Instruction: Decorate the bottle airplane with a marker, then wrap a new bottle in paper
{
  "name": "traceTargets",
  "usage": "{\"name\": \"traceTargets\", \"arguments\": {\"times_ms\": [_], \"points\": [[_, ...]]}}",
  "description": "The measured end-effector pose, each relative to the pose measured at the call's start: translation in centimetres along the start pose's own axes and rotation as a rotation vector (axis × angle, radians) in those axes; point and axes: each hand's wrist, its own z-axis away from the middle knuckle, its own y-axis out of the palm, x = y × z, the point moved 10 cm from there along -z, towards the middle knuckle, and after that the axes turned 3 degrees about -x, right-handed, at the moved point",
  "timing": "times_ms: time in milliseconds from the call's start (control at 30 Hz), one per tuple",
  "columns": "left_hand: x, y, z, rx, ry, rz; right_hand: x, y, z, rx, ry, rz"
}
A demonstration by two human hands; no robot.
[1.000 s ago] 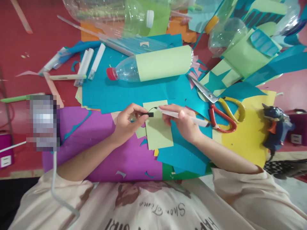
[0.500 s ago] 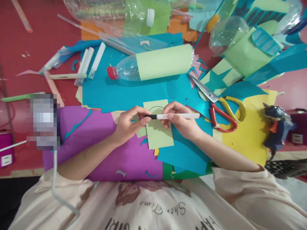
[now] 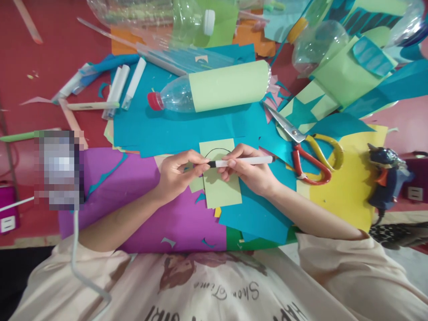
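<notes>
Both hands meet over a small pale green paper card (image 3: 222, 191) that has a thin dark curved line near its top. A white marker pen (image 3: 247, 162) with a black cap lies level between them. My left hand (image 3: 182, 174) pinches the pen's black end with thumb and fingertips. Around the white barrel, my right hand (image 3: 252, 169) has its thumb and fingers closed. The pen and fingers hide part of the curved line. Scissors (image 3: 296, 136) with red and yellow handles lie open to the right of my right hand.
A clear bottle (image 3: 177, 94) with a red cap and pale green wrap lies beyond my hands. Glue sticks (image 3: 133, 82) are at the left, a glue gun (image 3: 384, 178) far right. Blue paper (image 3: 180, 133), purple paper (image 3: 123, 187) and yellow paper (image 3: 347, 191) cover the table.
The pen has shifted a little left in my right hand and its right end is slightly higher. My left fingers cover more of the black cap.
</notes>
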Motion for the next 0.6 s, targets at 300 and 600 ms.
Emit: {"name": "traceTargets", "arguments": {"times_ms": [300, 600], "points": [[-0.4, 0.3, 0.3, 0.006, 0.029, -0.083, -0.2, 0.1, 0.1, 0.042, 0.031, 0.031], [-2.9, -2.8, -1.6, -0.023, 0.15, -0.378, 1.8, -0.6, 0.4, 0.024, -0.092, 0.496]]}}
